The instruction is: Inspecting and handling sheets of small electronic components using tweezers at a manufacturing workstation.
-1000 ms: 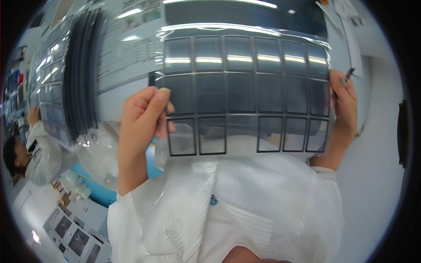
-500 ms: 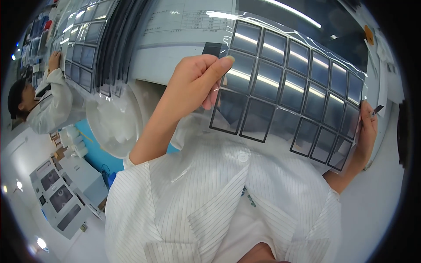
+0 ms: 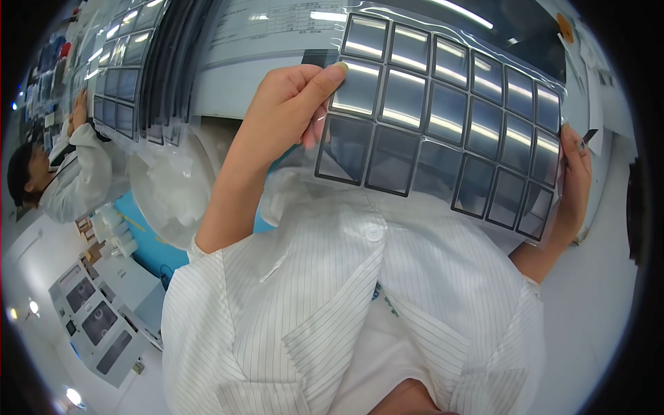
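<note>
Between my hands is a clear plastic sheet (image 3: 432, 166) bearing rows of dark, black-framed rectangular panels. Its bottom row has a gap where bare film shows. My left hand (image 3: 290, 104) pinches the sheet's left edge, thumb on top and fingers behind it. On the opposite edge, my right hand (image 3: 575, 162) grips the film, with its fingers partly hidden behind the sheet. Bright ceiling lights reflect in streaks across the panels. A small dark strip (image 3: 590, 136) pokes out by my right hand.
A stack of similar panel sheets (image 3: 166, 76) stands at the left. Beside it is a bin lined with white plastic (image 3: 169, 187). Printed paper (image 3: 270, 31) lies on the worktop beyond my left hand. Another person (image 3: 76, 169) works at the far left, near a grey-white machine (image 3: 97, 318).
The sheet and both hands have shifted up and slightly left in the view. Light streaks sit differently on the panels. Both hands keep their hold.
</note>
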Tool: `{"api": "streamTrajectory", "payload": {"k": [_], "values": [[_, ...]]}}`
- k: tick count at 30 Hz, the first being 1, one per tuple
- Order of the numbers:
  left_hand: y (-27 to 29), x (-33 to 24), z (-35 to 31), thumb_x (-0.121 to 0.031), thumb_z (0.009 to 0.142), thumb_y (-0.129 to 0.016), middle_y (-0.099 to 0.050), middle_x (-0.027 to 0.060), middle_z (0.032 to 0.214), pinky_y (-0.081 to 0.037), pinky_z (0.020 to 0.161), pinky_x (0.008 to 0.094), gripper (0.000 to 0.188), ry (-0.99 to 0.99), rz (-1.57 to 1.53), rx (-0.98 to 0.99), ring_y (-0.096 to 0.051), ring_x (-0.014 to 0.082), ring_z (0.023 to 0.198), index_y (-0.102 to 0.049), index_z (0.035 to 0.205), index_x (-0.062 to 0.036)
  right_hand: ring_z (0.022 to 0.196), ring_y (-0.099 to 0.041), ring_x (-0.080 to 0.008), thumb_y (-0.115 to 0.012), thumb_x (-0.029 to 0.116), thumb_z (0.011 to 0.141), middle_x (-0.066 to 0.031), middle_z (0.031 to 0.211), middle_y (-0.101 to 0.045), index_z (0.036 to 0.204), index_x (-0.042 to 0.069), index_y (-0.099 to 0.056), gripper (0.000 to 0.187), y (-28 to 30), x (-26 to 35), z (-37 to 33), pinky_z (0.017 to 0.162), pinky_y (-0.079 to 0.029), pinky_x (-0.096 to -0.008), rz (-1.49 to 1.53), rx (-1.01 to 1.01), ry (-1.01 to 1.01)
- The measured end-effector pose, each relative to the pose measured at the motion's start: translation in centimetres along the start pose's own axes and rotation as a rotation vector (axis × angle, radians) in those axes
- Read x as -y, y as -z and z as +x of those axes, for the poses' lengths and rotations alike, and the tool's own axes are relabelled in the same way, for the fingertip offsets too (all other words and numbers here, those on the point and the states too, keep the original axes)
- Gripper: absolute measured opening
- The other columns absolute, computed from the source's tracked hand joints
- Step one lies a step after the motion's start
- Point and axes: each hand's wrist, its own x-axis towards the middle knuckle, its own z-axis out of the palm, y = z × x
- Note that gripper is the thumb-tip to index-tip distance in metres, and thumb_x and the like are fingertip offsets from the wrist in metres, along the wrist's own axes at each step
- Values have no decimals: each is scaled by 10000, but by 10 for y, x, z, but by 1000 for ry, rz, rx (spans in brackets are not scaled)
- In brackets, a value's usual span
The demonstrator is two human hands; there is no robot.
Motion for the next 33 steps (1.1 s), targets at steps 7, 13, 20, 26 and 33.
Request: {"api": "streamTrajectory", "payload": {"k": [7, 13, 20, 26, 33], "values": [[-3, -3, 0, -361, 915, -552, -468, -2, 461, -320, 360, 207, 430, 8, 4, -13, -424, 58, 359, -494, 613, -61, 559, -388, 11, -526, 229, 946, 88, 633, -480, 886, 45, -639, 224, -25, 10, -7, 497, -252, -162, 2, -161, 88], [-6, -6, -5, -353, 924, -540, -456, -18, 455, -269, 349, 208, 402, 56, 34, -33, -398, 49, 354, -509, 635, -77, 620, -463, 2, -550, 233, 931, 83, 682, -534, 906, 41, -645, 215, -36, 18, -10, 558, -327, -146, 64, -87, 73], [-4, -2, -3, -350, 945, -515, -451, -36, 452, -221, 321, 187, 373, 9, 33, -1, -377, 31, 329, -533, 687, -82, 636, -475, -1, -532, 219, 937, 68, 708, -554, 966, 25, -639, 224, -19, 13, -6, 573, -348, -157, 17, 34, 57], [-3, 2, 0, -336, 951, -513, -427, -42, 437, -226, 309, 187, 375, 23, 12, -81, -367, 28, 316, -528, 670, -88, 498, -344, 16, -529, 285, 941, 104, 576, -434, 683, 115, -550, 310, -36, 25, -12, 468, -242, -170, -39, 77, 84], [-6, 0, 1, -318, 954, -513, -415, -40, 434, -272, 326, 173, 375, 7, -3, -91, -340, 27, 311, -529, 673, -70, 469, -327, 15, -534, 326, 936, 102, 537, -408, 623, 132, -498, 370, -36, 29, -12, 453, -225, -171, -79, 80, 111]]}}
